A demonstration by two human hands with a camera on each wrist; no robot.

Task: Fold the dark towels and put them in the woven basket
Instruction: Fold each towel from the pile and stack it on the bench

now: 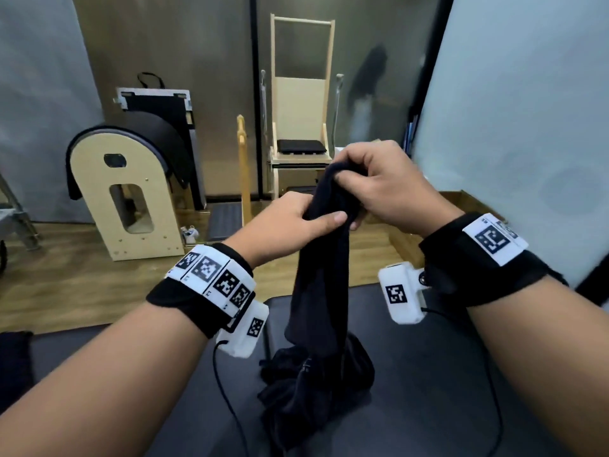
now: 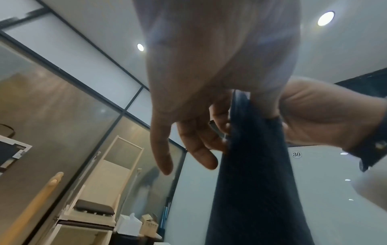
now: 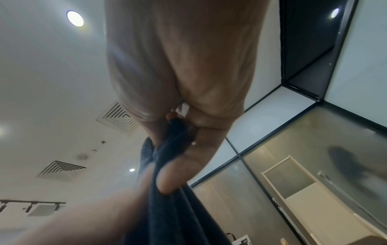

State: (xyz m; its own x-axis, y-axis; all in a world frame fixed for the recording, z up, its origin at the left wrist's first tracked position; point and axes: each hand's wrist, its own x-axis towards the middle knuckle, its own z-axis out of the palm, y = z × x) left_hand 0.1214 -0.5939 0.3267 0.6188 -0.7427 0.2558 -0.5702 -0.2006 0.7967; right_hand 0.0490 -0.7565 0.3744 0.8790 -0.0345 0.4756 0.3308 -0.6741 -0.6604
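Note:
A dark navy towel (image 1: 324, 268) hangs bunched from both hands above the black padded table (image 1: 445, 374). Its lower end touches a heap of dark towels (image 1: 316, 384) on the table. My right hand (image 1: 369, 183) pinches the towel's top end. My left hand (image 1: 296, 222) holds it just below, thumb across the cloth. In the left wrist view the towel (image 2: 257, 182) hangs past the left hand's fingers (image 2: 196, 145), with the right hand (image 2: 326, 116) beside it. The right wrist view shows the towel (image 3: 169, 190) clamped by the right hand's fingers (image 3: 178, 169). No woven basket is in view.
Another dark cloth (image 1: 14, 364) lies at the table's left edge. A wooden arched barrel (image 1: 128, 189) and a wooden chair frame (image 1: 301, 103) stand on the wood floor beyond. A frosted glass wall (image 1: 527, 110) rises at the right.

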